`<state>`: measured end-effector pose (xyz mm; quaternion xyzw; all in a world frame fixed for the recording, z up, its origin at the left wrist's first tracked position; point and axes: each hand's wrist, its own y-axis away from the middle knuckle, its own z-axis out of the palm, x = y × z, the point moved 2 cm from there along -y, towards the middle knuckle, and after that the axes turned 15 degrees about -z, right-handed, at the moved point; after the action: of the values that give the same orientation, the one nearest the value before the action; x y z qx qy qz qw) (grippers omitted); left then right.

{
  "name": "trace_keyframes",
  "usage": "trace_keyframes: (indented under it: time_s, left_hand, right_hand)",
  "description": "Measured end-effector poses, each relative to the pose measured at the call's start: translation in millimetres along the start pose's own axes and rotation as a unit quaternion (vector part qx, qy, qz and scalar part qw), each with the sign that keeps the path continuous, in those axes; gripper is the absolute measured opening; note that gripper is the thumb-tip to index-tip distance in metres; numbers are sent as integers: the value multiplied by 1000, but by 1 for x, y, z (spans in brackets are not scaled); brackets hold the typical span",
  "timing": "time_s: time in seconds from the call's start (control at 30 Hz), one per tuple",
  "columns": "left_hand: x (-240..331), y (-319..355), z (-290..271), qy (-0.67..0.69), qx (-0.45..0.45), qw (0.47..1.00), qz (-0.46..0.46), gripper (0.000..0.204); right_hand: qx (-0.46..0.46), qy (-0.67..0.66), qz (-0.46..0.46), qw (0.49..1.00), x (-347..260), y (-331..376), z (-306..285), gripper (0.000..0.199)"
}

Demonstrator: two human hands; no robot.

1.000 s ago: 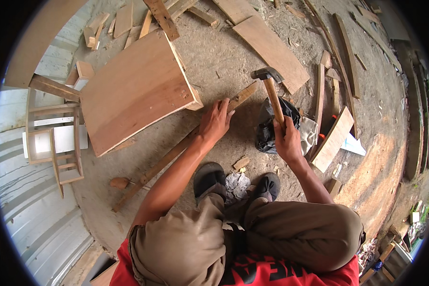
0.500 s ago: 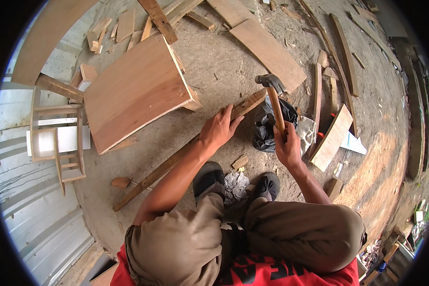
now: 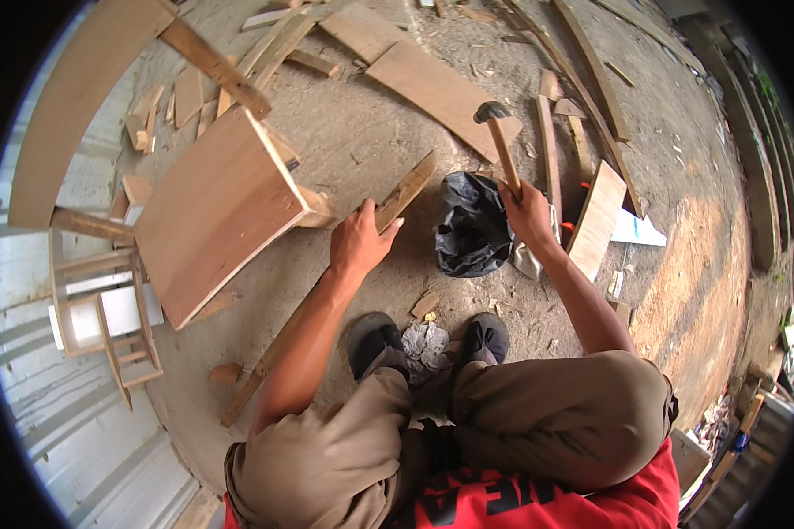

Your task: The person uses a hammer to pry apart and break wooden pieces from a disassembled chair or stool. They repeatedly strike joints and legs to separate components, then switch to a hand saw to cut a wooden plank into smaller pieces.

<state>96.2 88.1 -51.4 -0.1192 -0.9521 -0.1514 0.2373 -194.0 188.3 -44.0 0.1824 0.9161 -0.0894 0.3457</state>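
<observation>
My right hand [image 3: 528, 212] grips the wooden handle of a hammer [image 3: 500, 141], whose dark head is raised up and away from me. My left hand [image 3: 358, 242] presses down on a long narrow wooden slat [image 3: 408, 189] that runs diagonally across the concrete floor, past my left forearm. A black plastic bag [image 3: 470, 227] lies between my two hands. A large tilted plywood panel [image 3: 216, 212] sits just left of the slat's upper end.
Boards and offcuts [image 3: 437, 88] lie scattered on the concrete ahead and to the right. A small wooden frame [image 3: 97, 313] stands at the left by corrugated metal sheet. My feet in dark shoes [image 3: 375, 339] flank a crumpled rag [image 3: 425, 342].
The hammer has swung upward, its head now higher and farther from the slat. My left hand stays on the slat. The view has shifted slightly.
</observation>
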Motion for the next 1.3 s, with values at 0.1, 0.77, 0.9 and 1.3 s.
trace_keyframes:
  time_s: [0.1,0.77,0.9,1.3]
  left_hand:
    - [11,1,3,15,-2,1000,10,48]
    - [14,2,10,21,-51,998,0,44]
    - [12,5,8,43,-53,997,22,42]
    - [17,3,-6,105,-40,993,25,41]
  right_hand:
    - [48,43,-21,998,31,-2,5,29]
    - [98,390,-58,914,185,-88,-72,47]
    - [34,397,63,915,194,-99,-66,37]
    - [249,123,-317,907,105,-133,-155,49]
